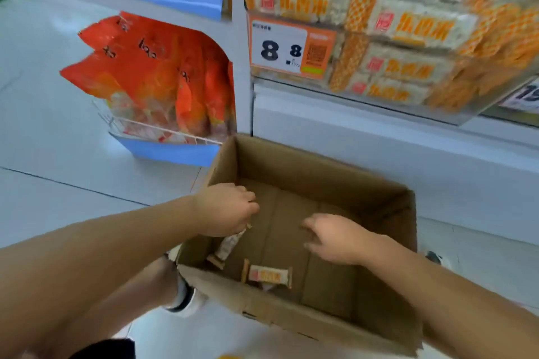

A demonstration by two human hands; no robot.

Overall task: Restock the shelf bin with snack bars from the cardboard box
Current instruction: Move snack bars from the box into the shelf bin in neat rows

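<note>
An open cardboard box [385,213] stands on the floor below the shelf. My left hand [227,208] reaches into its left side and pinches the top end of a white-and-orange snack bar [229,245], which hangs tilted below the fingers. Another snack bar [269,276] lies flat on the box bottom near the front wall. My right hand [335,237] hovers inside the box with fingers loosely spread, holding nothing. The clear shelf bin [364,108] at upper right is piled with several of the same bars.
A price tag [287,48] reading 8.8 is fixed to the bin front. Left of the box a wire rack [151,130] holds red snack bags [151,73]. My shoe [183,294] stands at the box's front left corner on a pale tiled floor.
</note>
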